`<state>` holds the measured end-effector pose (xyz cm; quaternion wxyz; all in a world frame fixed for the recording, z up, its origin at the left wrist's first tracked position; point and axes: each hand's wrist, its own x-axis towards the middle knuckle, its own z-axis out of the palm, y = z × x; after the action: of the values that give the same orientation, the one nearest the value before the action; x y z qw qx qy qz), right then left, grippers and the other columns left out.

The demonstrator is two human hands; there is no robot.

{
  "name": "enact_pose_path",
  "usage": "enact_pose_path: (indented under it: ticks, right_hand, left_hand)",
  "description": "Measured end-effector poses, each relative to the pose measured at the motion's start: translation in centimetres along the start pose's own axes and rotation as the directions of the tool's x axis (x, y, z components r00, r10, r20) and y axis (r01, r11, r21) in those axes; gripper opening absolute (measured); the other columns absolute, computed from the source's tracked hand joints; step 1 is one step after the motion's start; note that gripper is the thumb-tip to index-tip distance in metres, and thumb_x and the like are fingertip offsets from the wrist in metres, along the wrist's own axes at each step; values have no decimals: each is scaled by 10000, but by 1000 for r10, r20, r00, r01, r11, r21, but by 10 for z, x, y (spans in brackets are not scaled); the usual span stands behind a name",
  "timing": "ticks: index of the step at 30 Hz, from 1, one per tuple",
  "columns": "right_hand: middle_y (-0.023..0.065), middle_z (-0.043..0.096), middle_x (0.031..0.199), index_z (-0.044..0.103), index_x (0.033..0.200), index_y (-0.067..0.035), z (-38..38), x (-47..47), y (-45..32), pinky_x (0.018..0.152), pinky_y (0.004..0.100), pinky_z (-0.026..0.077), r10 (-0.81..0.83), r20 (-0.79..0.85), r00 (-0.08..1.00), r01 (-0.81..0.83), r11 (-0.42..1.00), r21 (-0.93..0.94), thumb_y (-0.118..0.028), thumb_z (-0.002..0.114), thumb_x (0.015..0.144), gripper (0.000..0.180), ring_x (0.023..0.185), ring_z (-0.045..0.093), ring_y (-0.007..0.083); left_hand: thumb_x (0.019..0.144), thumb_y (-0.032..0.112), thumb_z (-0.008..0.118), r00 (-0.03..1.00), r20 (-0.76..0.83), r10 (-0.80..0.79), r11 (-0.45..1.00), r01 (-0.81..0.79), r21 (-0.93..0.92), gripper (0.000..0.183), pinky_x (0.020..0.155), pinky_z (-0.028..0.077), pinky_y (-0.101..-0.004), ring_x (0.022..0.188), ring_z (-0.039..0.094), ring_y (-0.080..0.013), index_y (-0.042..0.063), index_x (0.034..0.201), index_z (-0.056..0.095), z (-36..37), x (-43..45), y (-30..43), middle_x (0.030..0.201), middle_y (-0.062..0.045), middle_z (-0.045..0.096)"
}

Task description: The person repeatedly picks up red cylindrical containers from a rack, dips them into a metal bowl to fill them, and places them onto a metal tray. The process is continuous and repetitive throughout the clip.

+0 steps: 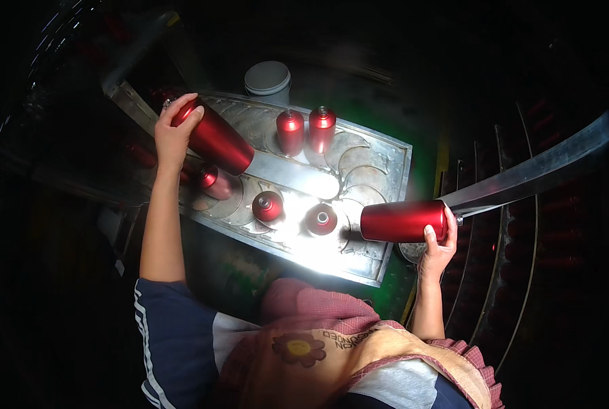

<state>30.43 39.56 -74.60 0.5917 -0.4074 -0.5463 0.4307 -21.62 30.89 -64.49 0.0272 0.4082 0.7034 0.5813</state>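
Note:
My left hand (178,134) grips a red metal bottle (220,140) near its shoulder. That bottle is tilted over the conveyor's left part, its base towards the middle and its neck at the upper left. In my right hand (439,251) another red metal bottle (401,222) lies sideways, base to the left and neck to the right, over the conveyor's right edge. Below them is a looping conveyor (365,176) of crescent-shaped metal plates. Two red bottles (290,134) (322,132) stand along its far side. Along the near side stand several more, including one red bottle (268,207) under the bright light.
A lidded pale bucket (267,81) stands behind the conveyor. A long curved metal strip (532,159) reaches out at the right, above dim racks (511,240) with red bottles. A metal frame (135,107) rises at the upper left. The surroundings are very dark.

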Motion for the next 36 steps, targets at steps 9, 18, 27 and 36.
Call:
enact_pose_path:
  ticks: [9, 18, 27, 36]
  right_hand:
    - [189, 501, 1394, 662, 1205, -89, 86, 53, -23, 1038, 401, 446, -308, 112, 945, 323, 816, -480, 0, 808, 683, 550, 1243, 531, 319]
    - [169, 431, 1430, 757, 1062, -180, 319, 127, 113, 1036, 418, 465, -228, 287, 930, 329, 864, -381, -114, 811, 685, 387, 1268, 494, 357]
    - [210, 385, 1493, 750, 1125, -283, 432, 99, 170, 1119, 489, 366, -134, 481, 867, 432, 682, -590, -174, 788, 743, 400, 1354, 398, 410]
    - [152, 534, 1346, 726, 1186, -141, 338, 30, 5, 1006, 379, 479, -117, 585, 803, 334, 901, -278, 7, 690, 814, 402, 1220, 557, 275]
  left_hand:
    - [669, 194, 848, 1000, -12, 26, 897, -18, 441, 400, 1030, 423, -399, 1167, 539, -294, 222, 1062, 782, 152, 93, -222, 1243, -99, 621]
    - [734, 161, 807, 945, 319, 76, 958, -159, 241, 486, 1067, 401, -521, 1279, 494, -331, 193, 1208, 704, 112, 118, -231, 1477, -139, 484]
    - [785, 89, 791, 947, 279, -157, 982, 180, -59, 326, 885, 509, -302, 958, 678, -197, -23, 1068, 674, 96, 139, -321, 1120, -122, 723]
    - [831, 88, 727, 999, -29, 30, 999, -29, 39, 438, 1058, 422, -351, 1273, 557, -318, 61, 1260, 642, 57, 188, -289, 1411, -177, 560]
